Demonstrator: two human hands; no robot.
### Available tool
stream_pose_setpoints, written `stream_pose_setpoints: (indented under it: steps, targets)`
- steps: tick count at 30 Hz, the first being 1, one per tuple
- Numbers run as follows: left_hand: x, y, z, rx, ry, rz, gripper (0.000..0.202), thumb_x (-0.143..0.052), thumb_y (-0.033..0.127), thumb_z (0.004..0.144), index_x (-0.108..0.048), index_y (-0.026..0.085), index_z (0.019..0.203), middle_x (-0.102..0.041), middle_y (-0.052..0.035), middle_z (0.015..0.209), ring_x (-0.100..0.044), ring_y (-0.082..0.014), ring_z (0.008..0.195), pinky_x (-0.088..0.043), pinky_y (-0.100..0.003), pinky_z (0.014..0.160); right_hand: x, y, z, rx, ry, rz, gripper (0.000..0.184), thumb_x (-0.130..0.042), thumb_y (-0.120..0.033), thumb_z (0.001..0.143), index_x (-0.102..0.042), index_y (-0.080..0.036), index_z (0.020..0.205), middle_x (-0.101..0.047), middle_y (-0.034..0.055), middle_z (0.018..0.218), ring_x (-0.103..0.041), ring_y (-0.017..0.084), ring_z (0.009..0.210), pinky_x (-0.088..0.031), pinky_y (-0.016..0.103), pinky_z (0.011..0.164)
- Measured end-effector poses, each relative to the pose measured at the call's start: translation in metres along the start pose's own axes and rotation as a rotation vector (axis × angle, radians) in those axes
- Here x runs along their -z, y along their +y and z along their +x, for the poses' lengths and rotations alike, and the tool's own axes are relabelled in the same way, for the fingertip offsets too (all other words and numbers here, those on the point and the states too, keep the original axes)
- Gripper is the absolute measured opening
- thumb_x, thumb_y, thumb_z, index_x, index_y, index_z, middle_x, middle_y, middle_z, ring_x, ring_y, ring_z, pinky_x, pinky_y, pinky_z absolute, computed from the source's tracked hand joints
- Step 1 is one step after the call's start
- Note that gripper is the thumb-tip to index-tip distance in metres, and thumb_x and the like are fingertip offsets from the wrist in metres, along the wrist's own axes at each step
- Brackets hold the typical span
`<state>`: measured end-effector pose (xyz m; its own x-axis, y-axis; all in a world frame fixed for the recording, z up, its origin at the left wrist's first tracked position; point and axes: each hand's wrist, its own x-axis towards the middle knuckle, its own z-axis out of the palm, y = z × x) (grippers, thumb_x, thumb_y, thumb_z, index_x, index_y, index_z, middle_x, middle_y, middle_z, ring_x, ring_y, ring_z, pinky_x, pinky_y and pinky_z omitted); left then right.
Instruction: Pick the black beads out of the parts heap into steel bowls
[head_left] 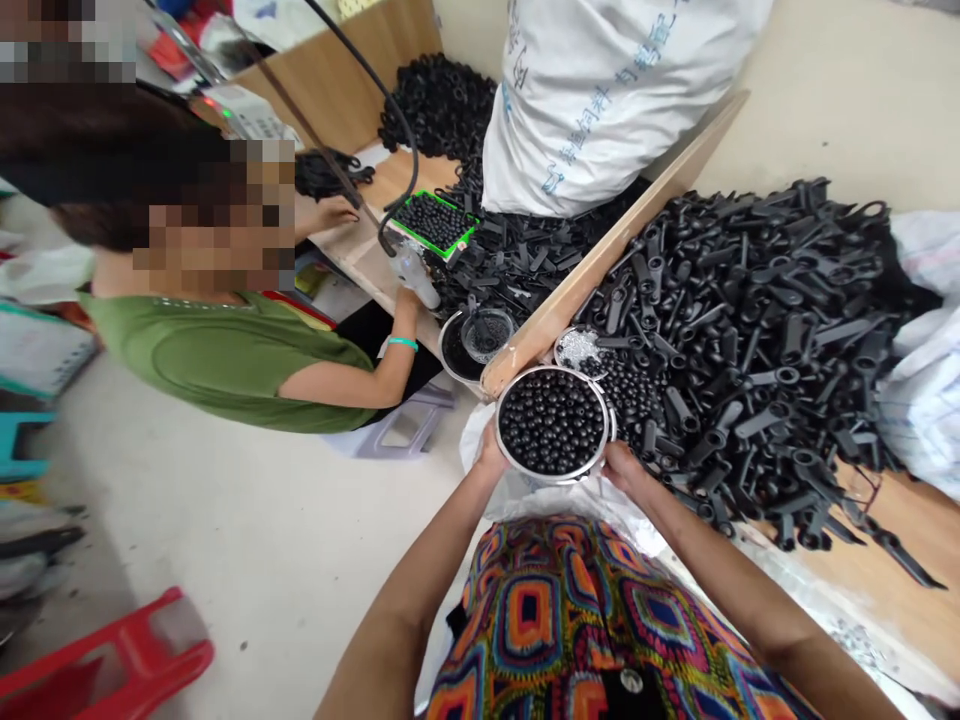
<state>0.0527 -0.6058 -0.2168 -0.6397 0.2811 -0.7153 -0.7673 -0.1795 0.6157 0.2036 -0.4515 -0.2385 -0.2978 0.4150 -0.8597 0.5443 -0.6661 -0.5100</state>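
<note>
Between my hands is a round white tub point(552, 479), filled with shiny black balls point(551, 420). My left hand point(491, 450) is closed round the tub's left side, its fingertips hidden behind the wall. At the lower right side, my right hand point(621, 466) grips the tub near its rim. Just beyond the tub, a small round dish of silvery bits point(579, 348) stands beside loose black balls point(634, 388).
A large heap of black plastic parts point(750, 340) covers the right table, behind a wooden divider point(615, 235). A co-worker in a green top point(225, 365) sits at left near a green-edged tray point(435, 223). A white sack point(600, 100) stands behind; a red stool point(112, 650) is lower left.
</note>
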Motion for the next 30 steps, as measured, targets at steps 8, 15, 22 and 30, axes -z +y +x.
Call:
stream_pose_setpoints:
  steps: [8,15,22,30]
  targets:
    - [0.044,0.005,-0.045,-0.013,-0.101,0.856,0.048,-0.041,0.051,0.075,-0.063,0.015,0.099,-0.065,-0.01,0.106,-0.054,-0.0283,0.104,-0.043,-0.042,0.087,0.018,-0.004,-0.038,0.072,-0.228,0.054,0.033,-0.061,-0.014,0.046,-0.057,-0.015,0.079,-0.059,-0.0013,0.065,-0.054,0.013,0.053,-0.05,0.025,0.047]
    - [0.04,-0.02,-0.086,0.078,-0.688,1.673,0.053,-0.062,0.046,0.066,-0.06,0.018,0.112,-0.059,-0.0124,0.12,-0.051,-0.0324,0.113,-0.035,-0.044,0.099,0.044,0.024,-0.059,0.258,-0.282,-0.524,0.048,-0.048,-0.015,0.066,-0.053,-0.01,0.113,-0.066,0.0098,0.096,-0.064,0.017,0.076,-0.054,0.027,0.062]
    - [0.049,-0.02,-0.133,0.273,-0.827,2.264,0.043,-0.055,0.006,0.065,-0.063,0.009,0.107,-0.065,-0.0228,0.1,-0.059,-0.0368,0.101,-0.046,-0.046,0.082,0.03,0.039,-0.066,0.495,-0.614,-1.379,0.042,-0.042,-0.002,0.073,-0.066,-0.016,0.104,-0.064,0.0105,0.108,-0.055,0.025,0.108,-0.042,0.036,0.092]
    - [0.054,0.03,-0.179,0.211,-0.716,2.428,0.03,-0.044,0.001,0.069,-0.069,0.004,0.086,-0.066,-0.0244,0.088,-0.062,-0.0364,0.091,-0.044,-0.046,0.081,0.028,0.033,-0.085,0.434,-0.677,-1.898,0.025,-0.054,0.001,0.067,-0.068,-0.008,0.087,-0.062,0.0205,0.104,-0.05,0.032,0.109,-0.041,0.046,0.086]
